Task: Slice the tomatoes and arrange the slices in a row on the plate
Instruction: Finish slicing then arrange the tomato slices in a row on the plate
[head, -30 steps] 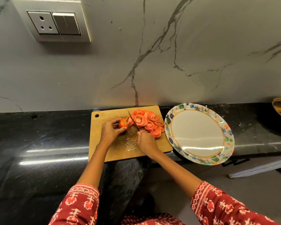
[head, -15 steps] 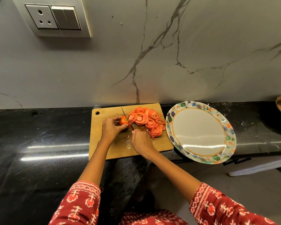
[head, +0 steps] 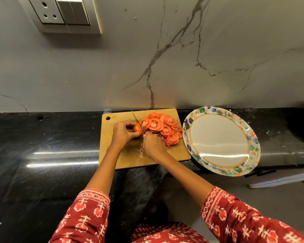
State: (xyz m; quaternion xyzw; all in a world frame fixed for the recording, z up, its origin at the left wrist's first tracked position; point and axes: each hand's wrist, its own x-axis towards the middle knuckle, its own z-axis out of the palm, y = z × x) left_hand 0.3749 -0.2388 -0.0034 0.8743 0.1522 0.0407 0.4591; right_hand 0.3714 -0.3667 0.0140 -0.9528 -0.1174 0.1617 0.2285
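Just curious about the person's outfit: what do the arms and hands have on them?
Both arms wear loose red sleeves printed with cream and orange motifs, with patterned cuff bands, ending near the elbow. Forearms are bare. The left hand and right hand are bare, with no gloves; no rings or watch visible.

A grey marble wall (head: 165,58) with dark veins stands behind a glossy black stone counter (head: 42,155), which reflects bright light streaks. A socket and switch panel (head: 63,14) sits on the wall at the top left corner.
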